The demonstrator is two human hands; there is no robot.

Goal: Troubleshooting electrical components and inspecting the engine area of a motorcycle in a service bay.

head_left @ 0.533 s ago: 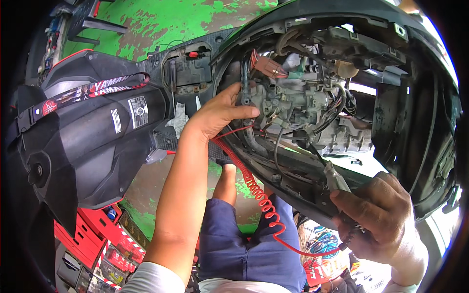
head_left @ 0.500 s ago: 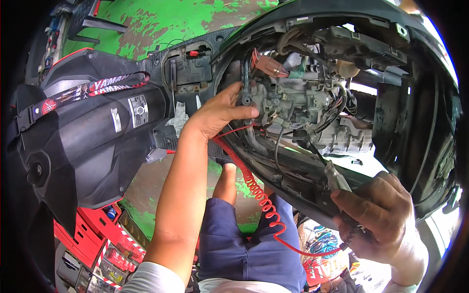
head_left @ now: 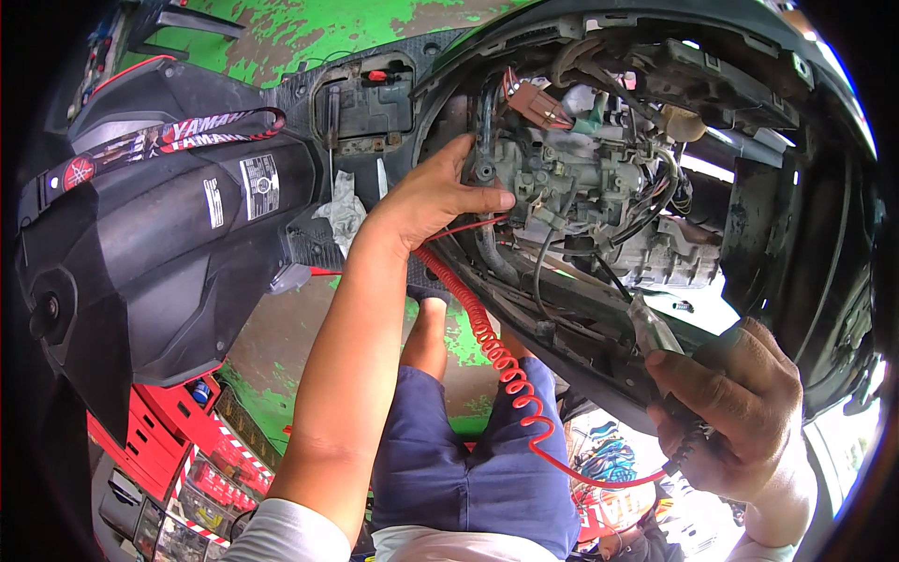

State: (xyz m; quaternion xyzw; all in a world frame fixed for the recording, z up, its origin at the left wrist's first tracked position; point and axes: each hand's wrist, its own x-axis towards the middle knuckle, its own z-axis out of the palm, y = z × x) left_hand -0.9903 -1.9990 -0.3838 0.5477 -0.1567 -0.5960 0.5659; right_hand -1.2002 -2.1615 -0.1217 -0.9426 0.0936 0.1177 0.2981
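Observation:
My left hand [head_left: 431, 201] grips a metal frame tube [head_left: 486, 112] beside the grimy engine [head_left: 581, 187] in the scooter's open body, thumb across it. My right hand [head_left: 726, 403], at lower right, is closed on an air blow gun [head_left: 651, 323], whose silver body and thin dark nozzle point up-left toward the engine's lower part. A red coiled hose [head_left: 492, 342] runs from near my right fist up past my left wrist. A brown connector [head_left: 536, 105] with wires sits above the engine. A thin red line crosses just below my left thumb.
The scooter's black front body [head_left: 159, 272] with a lanyard fills the left, beside an open floorboard compartment [head_left: 375, 117] and crumpled pale material [head_left: 342, 211]. Red tool boxes [head_left: 140, 431] stand lower left on the green floor [head_left: 281, 28]. Clutter lies beyond my legs at lower right.
The whole view has shifted slightly; my left hand appears a little higher and further right along with the scooter, still on the tube. My right hand still holds the blow gun, slightly further right.

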